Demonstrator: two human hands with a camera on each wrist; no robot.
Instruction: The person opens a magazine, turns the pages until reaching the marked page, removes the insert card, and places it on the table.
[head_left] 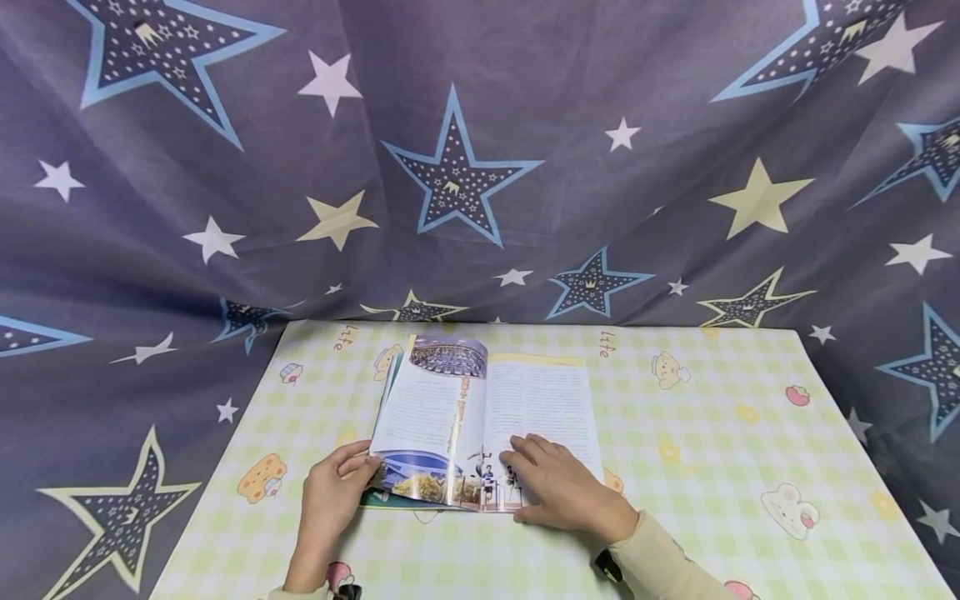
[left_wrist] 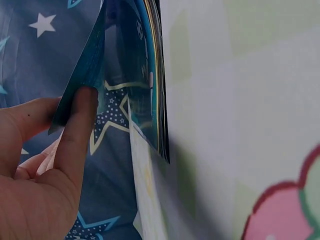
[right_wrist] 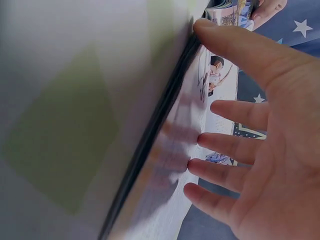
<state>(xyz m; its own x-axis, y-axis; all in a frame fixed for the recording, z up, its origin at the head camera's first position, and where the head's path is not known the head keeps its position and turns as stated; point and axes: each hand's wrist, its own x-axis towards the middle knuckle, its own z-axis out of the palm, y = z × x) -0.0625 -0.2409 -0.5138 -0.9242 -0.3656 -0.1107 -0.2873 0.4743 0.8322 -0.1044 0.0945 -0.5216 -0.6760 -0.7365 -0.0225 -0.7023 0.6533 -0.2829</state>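
Observation:
A magazine [head_left: 540, 400] lies spread out on the table, with printed text and colour photos on both pages. At the lower left corner, my left hand [head_left: 333, 492] pinches the magazine's left side. The left wrist view shows a teal sheet [left_wrist: 82, 75] between its thumb and a finger, raised apart from the stack of pages [left_wrist: 155, 100]. Spread over the lower part of the right page is my right hand [head_left: 558, 487]. In the right wrist view, its fingers are nearly straight with tips at the page, and the thumb [right_wrist: 230, 42] lies by the magazine's lower edge.
The table wears a green-and-white checked cloth [head_left: 712, 467] with cartoon prints. A dark cloth with stars [head_left: 585, 167] hangs behind the table and at both sides. A dark band [head_left: 607, 567] shows at the right wrist.

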